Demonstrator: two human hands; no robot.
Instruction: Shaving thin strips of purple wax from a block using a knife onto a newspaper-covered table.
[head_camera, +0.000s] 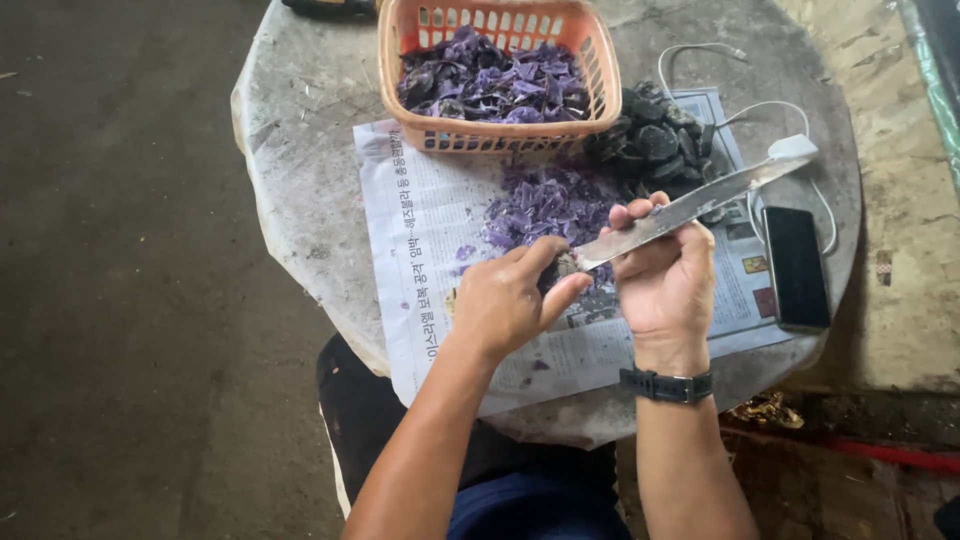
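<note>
Both my hands work above the newspaper (420, 250): left hand (505, 300) pinches a small dark piece (552, 272), right hand (665, 280) grips the long knife (690, 205), so purple shavings (545, 205) drop onto the paper.

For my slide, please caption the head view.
Right hand works a long knife against a small piece in the left hand.

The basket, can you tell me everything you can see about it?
The orange plastic basket has slotted lattice walls and a rounded rim. It stands upright at the far side of the round stone table, its near edge resting on the newspaper. It is heaped with purple flakes. Dark lumps lie against its right side. No hand touches it.
</note>
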